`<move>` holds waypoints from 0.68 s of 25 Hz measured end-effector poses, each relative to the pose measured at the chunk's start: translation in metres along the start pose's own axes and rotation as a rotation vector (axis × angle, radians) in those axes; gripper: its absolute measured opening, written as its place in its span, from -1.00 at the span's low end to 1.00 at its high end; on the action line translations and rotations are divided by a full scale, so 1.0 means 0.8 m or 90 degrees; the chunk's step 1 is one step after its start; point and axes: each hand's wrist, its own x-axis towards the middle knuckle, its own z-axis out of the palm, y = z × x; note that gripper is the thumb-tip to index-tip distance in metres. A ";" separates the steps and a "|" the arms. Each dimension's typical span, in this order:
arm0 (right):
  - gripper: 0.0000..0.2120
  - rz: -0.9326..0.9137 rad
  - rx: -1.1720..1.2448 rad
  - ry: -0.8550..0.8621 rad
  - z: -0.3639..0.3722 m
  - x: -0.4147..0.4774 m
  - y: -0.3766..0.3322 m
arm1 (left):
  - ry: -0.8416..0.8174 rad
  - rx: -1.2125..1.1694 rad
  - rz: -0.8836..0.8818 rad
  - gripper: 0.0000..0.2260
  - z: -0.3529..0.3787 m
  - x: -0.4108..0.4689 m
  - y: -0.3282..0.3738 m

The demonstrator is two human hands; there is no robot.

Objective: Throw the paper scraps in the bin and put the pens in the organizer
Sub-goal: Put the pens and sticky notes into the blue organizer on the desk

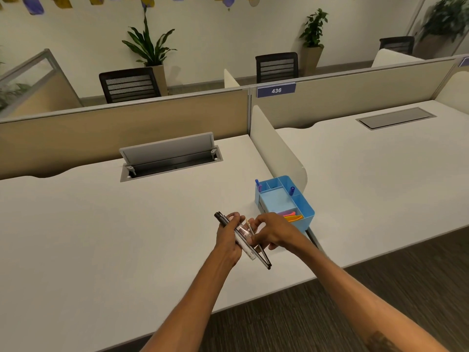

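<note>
- The white desk (101,224) fills the near and left of the scene. A hinged cable hatch (168,158) stands open at its far side. No paper scraps and no bin are in sight.
- The blue organizer (285,201) sits at the desk's right edge against the white divider (276,151). It is well within reach, just to the far right of the hands. Two blue-capped pens (291,191) stand in its far slots, and orange and pink items lie in the near compartment.
- The left hand (228,240) is closed around a bundle of pens (250,246), held slanting above the desk, not resting on it.
- The right hand (272,231) has its fingertips (253,224) pinched on something thin in the bundle; what exactly, I cannot tell.
- The pens look light, stiff and smooth, some black, one clear-barrelled. Such a bundle probably slips and fans apart easily, so a hold around the middle of the barrels seems best. Dropped tip-down into a tall slot, they should stand upright.
</note>
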 end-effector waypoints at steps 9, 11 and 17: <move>-0.62 0.003 -0.028 0.019 -0.003 -0.011 0.014 | 0.060 0.010 0.055 -0.94 0.017 -0.001 -0.029; -0.64 -0.014 -0.070 0.053 -0.002 -0.012 0.015 | 0.069 0.006 0.076 -0.95 0.022 -0.001 -0.030; -0.60 -0.016 -0.067 0.032 -0.014 -0.009 0.006 | 0.074 0.002 0.078 -0.92 0.034 0.005 -0.030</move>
